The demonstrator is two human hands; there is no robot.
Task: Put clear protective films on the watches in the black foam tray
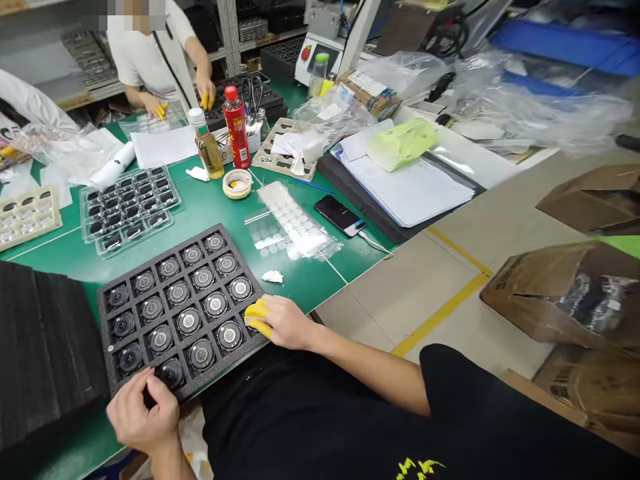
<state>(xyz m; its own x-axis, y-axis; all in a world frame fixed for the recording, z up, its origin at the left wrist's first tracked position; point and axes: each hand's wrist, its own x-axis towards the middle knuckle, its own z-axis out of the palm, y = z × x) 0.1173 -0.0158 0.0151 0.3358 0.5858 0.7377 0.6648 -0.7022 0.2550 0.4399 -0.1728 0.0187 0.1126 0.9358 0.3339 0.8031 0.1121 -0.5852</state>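
A dark grey foam tray (190, 343) lies on the green table, its compartments holding round black parts, several with pale discs on their centres. My right hand (283, 321), with yellow covers on two fingers, is closed at the tray's right corner; its fingertips are pressed together over a compartment, and what they hold is too small to name. My left hand (145, 410) is at the near left edge of the tray, its fingers curled and thumb close to the index finger. Whether anything lies between them is hidden. A clear sheet with white round stickers (293, 220) lies beyond the tray.
Stacked black foam (45, 347) stands at the left. Clear trays of black parts (130, 200), a tape roll (237, 183), a red bottle (237, 127) and a phone (340, 215) are farther back. Another person (150, 53) works across the table. Cardboard boxes (540, 287) stand at the right.
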